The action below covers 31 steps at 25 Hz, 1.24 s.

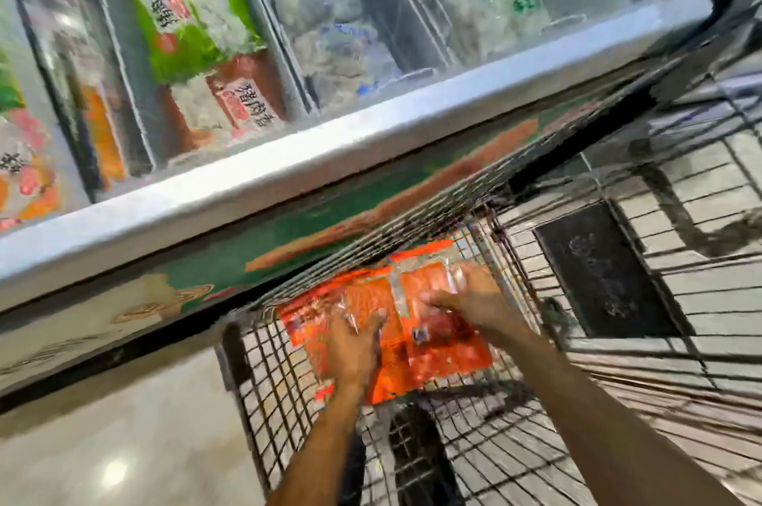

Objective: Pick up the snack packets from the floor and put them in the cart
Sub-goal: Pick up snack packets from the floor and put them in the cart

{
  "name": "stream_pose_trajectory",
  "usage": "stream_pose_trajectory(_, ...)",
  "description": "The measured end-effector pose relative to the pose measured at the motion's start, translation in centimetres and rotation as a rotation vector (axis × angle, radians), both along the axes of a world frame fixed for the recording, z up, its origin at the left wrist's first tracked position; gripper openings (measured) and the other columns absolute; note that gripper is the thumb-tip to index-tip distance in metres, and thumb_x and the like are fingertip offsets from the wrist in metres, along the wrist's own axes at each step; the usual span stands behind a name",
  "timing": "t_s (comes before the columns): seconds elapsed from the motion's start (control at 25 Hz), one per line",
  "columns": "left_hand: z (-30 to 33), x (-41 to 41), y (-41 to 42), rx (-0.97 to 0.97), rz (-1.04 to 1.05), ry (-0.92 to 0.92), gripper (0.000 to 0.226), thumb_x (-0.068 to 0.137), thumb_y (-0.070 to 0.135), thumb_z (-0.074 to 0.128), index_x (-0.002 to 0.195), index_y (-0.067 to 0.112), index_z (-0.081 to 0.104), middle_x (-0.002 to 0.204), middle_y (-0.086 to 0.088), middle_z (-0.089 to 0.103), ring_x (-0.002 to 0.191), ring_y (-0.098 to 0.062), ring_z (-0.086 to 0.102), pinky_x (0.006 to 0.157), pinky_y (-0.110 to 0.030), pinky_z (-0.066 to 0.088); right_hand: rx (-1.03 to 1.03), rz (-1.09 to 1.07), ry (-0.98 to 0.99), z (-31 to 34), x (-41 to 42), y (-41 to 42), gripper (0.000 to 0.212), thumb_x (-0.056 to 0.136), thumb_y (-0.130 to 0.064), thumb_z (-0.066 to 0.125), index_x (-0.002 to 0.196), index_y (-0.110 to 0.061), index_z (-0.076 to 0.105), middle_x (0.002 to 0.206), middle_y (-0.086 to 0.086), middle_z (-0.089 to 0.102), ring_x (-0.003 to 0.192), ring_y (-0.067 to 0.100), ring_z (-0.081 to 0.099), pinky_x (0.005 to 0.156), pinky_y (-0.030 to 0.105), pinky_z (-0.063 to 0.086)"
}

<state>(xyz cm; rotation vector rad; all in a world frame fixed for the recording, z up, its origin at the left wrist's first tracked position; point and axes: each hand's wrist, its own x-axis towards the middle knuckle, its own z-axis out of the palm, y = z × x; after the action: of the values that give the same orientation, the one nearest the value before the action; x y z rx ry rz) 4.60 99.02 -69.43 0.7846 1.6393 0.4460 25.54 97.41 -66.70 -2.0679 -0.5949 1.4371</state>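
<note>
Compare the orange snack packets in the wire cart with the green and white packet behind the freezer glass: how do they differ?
The orange plastic snack packets lie in the wire shopping cart, while the green and white packet lies in the glass-topped freezer. The left hand and right hand rest on the orange packets; nothing touches the green one. The orange packets sit in open air; the green one is behind glass. Both are flat printed packets.

Blur: motion smears the whole view; print on the orange snack packets (pixel 433 349) is unreadable.
Hidden: both hands cover the packets' middle.
Cut off: forearms, freezer (pixel 247 184) and cart (pixel 618 402) run past the edges.
</note>
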Motion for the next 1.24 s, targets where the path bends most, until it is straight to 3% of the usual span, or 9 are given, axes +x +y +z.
stream_pose_trajectory(0.12,-6.4,1.7,0.0,0.026,0.077,-0.007,0.039,0.071,0.054,0.077,0.099,0.035,0.059,0.083,-0.005,0.069,0.072,-0.022,0.063,0.069,-0.063,0.055,0.036,0.107,-0.039,-7.8,0.4,1.5,0.034,0.067,0.005,0.089,0.069,-0.016,0.062,0.060,-0.006,0.067,0.063,0.014,0.064,0.065,0.041,0.061)
stream_pose_trajectory(0.24,-9.9,2.8,0.6,0.077,0.096,0.056,0.028,0.081,0.034,0.080,0.096,0.027,0.057,0.072,-0.003,0.057,0.062,-0.018,0.052,0.056,-0.039,0.054,0.066,0.191,-0.119,-13.5,0.6,2.7,0.046,0.065,0.025,0.078,0.077,-0.013,0.055,0.055,-0.011,0.062,0.054,-0.003,0.058,0.059,0.020,0.054)
stream_pose_trajectory(0.28,-10.4,3.1,0.7,0.059,0.088,0.093,0.026,0.085,0.024,0.081,0.097,0.029,0.058,0.074,-0.001,0.056,0.063,-0.017,0.053,0.059,-0.036,0.055,0.053,0.197,-0.157,-14.7,0.5,3.0,0.048,0.065,0.021,0.081,0.080,-0.015,0.053,0.057,-0.010,0.061,0.055,-0.001,0.057,0.060,0.022,0.054)
stream_pose_trajectory(0.4,-11.7,3.1,0.3,0.087,0.074,0.206,0.039,0.079,0.018,0.087,0.090,0.040,0.057,0.075,0.002,0.059,0.067,-0.020,0.059,0.069,-0.046,0.057,-0.087,0.197,-0.141,-16.0,-0.1,3.7,0.050,0.056,-0.028,0.096,0.087,-0.022,0.058,0.079,-0.002,0.071,0.073,0.017,0.066,0.078,0.041,0.059)
stream_pose_trajectory(0.6,-9.2,4.2,0.6,0.126,-0.058,0.513,0.043,0.077,0.034,0.086,0.092,0.015,0.050,0.077,-0.002,0.065,0.068,-0.023,0.062,0.062,-0.033,0.046,-0.243,0.515,-0.442,-13.8,-0.3,5.3,0.063,0.061,-0.068,0.083,0.101,-0.022,0.065,0.099,0.000,0.075,0.096,0.024,0.070,0.082,0.034,0.056)
stream_pose_trajectory(0.84,-8.3,4.0,0.6,0.136,-0.104,0.679,0.040,0.084,0.009,0.078,0.107,0.011,0.045,0.102,-0.014,0.059,0.092,-0.037,0.060,0.080,-0.049,0.054,-0.213,0.470,-0.411,-14.0,0.8,4.6,0.041,0.083,-0.029,0.082,0.112,-0.017,0.056,0.089,0.000,0.069,0.079,0.017,0.066,0.063,0.024,0.048)
stream_pose_trajectory(0.96,-6.8,3.0,0.4,0.068,-0.276,0.803,0.060,0.077,0.002,0.080,0.128,0.003,0.049,0.125,-0.019,0.054,0.109,-0.039,0.058,0.092,-0.051,0.053,-0.128,0.510,-0.483,-12.4,1.8,3.1,0.032,0.091,-0.012,0.070,0.119,-0.014,0.055,0.096,0.008,0.072,0.081,0.019,0.068,0.069,0.030,0.059)
stream_pose_trajectory(1.08,-1.6,1.9,0.8,0.227,-0.554,0.719,0.065,0.090,0.021,0.072,0.146,0.016,0.041,0.142,-0.008,0.050,0.123,-0.026,0.056,0.105,-0.048,0.050,-0.091,0.561,-0.482,-7.1,2.4,2.9,0.035,0.094,-0.023,0.067,0.127,-0.023,0.053,0.115,0.003,0.067,0.098,0.019,0.065,0.084,0.033,0.058)
stream_pose_trajectory(1.24,13.3,0.2,1.5,0.538,-0.710,0.718,0.055,0.093,0.039,0.065,0.143,0.022,0.049,0.138,-0.001,0.057,0.124,-0.023,0.057,0.104,-0.042,0.050,0.155,0.713,-0.686,8.2,1.9,3.5,0.042,0.097,-0.045,0.058,0.134,-0.026,0.052,0.127,-0.001,0.061,0.116,0.021,0.059,0.098,0.040,0.050)
